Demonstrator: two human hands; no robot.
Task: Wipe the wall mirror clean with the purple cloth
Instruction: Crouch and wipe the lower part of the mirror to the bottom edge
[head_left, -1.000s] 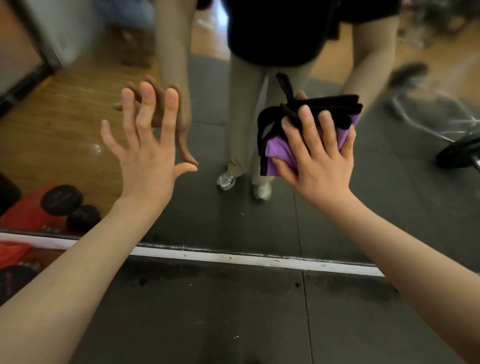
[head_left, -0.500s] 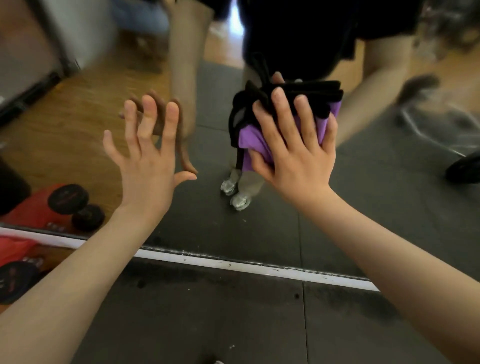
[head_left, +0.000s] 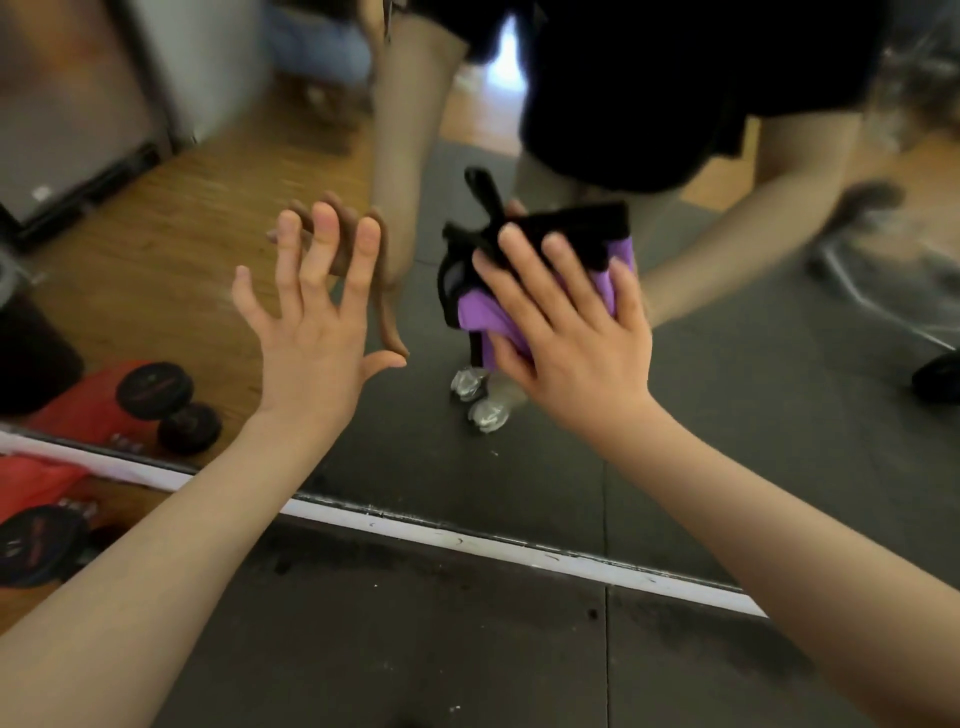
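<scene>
Mirror wiping is under way, though how much glass is already clean I cannot tell; no streaks or wet patches show, so most of the pane may be left. The purple cloth, folded into a pad with a black edge along its top and a black strap poking up, lies flat against the glass under the right hand. That hand's fingers are nearly straight and spread over the pad, pressing it to the mirror, with the thumb hooked under its lower edge. The pad's long side runs roughly level, tilted slightly, with the strap pointing up and away from the wrist. Just to the left of it, the left hand is wide open, fingertips on the glass, holding nothing. Below both wrists runs the mirror's white bottom edge, and dumbbells sit on the floor further left.
</scene>
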